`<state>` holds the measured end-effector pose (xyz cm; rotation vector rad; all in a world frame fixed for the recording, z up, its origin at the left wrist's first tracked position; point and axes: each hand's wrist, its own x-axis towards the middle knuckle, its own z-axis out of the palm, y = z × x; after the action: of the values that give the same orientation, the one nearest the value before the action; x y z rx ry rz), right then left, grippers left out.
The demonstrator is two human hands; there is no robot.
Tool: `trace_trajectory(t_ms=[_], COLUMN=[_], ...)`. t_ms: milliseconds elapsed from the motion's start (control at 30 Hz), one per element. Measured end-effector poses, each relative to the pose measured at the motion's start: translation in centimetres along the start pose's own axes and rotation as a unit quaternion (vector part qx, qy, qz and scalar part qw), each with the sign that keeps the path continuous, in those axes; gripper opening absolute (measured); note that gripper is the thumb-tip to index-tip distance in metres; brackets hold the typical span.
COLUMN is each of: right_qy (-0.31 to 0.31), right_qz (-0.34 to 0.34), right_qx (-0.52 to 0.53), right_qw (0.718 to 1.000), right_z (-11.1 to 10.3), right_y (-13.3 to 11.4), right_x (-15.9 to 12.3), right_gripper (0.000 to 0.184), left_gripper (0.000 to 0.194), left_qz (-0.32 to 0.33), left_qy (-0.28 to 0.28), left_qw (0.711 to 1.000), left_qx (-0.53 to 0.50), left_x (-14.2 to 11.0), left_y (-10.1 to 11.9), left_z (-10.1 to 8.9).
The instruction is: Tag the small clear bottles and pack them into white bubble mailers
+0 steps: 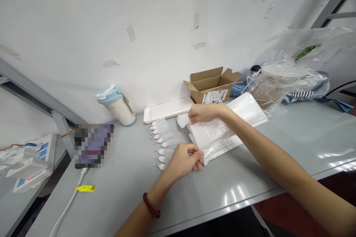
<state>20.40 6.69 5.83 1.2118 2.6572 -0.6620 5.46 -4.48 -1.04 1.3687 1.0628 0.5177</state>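
Btwn L fingers (195, 156) & R fingers (192, 118): edge of mailer (217, 134).

Your bare right forearm (267, 150) slanting in from the right, right hand (202, 113) with fingers curled in, left hand (185, 160) nearer you — thumb and forefinger pinched close.

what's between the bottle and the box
White packaging lies flat between the bottle and the box, as the head view shows.
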Motion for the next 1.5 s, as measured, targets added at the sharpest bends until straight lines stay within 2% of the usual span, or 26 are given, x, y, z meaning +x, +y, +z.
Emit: trace_trajectory(t_ms=[133,267,433,633,800,933,1000,1067,1167,1300,1500], right_qy=[-0.047,-0.04,-0.011,-0.003,-0.024,-0.039,-0.007,0.076,0.207,0.198,0.199], right_qz=[0.006,0.022,0.078,0.14,0.153,0.129,0.1,0.075,0.085,0.101,0.115], right_qx=[-0.028,-0.043,-0.038,-0.079,-0.063,-0.026,-0.026,-0.047,-0.126,-0.202,-0.226], right_qw=[0.998,0.998,0.996,0.987,0.986,0.991,0.995,0.993,0.966,0.954,0.947], right_z=[0.5,0.6,-0.2,-1.1,-1.0,-0.8,-0.6,-0.2,0.9,2.9,4.1], right_y=[-0.6,-0.9,-1.6,-2.9,-2.7,-2.2,-2.0,-1.6,-0.7,1.1,3.0], right_x=[0.4,0.4,-1.0,-2.2,-1.9,-1.7,-1.4,-0.7,1.0,3.6,4.7], right_gripper=[0.026,0.027,0.027,0.023,0.023,0.018,0.014,0.02,0.031,0.027,0.026], left_gripper=[0.026,0.026,0.025,0.026,0.028,0.031,0.036,0.04,0.039,0.038,0.042], left_qz=[-0.033,-0.061,-0.08,-0.052,-0.057,-0.062,-0.067,-0.067,-0.047,0.003,0.062], left_qy=[-0.059,-0.056,-0.081,-0.054,-0.062,-0.072,-0.057,-0.015,0.072,0.159,0.217], left_qw=[0.998,0.996,0.993,0.996,0.995,0.994,0.996,0.997,0.996,0.987,0.974], left_qx=[0.016,0.035,0.044,0.052,0.053,0.044,0.034,0.028,0.029,0.034,0.026], left_x=[-0.2,-0.3,-0.6,-1.3,-1.2,-1.2,-1.1,-1.0,-0.7,-0.5,-0.3], left_y=[0.1,0.3,0.4,1.2,0.8,0.6,0.6,0.7,0.8,0.8,0.5], left_z=[0.0,-0.5,-0.9,-0.8,-0.4,-0.1,-0.1,-0.3,-1.0,-1.9,-2.8])
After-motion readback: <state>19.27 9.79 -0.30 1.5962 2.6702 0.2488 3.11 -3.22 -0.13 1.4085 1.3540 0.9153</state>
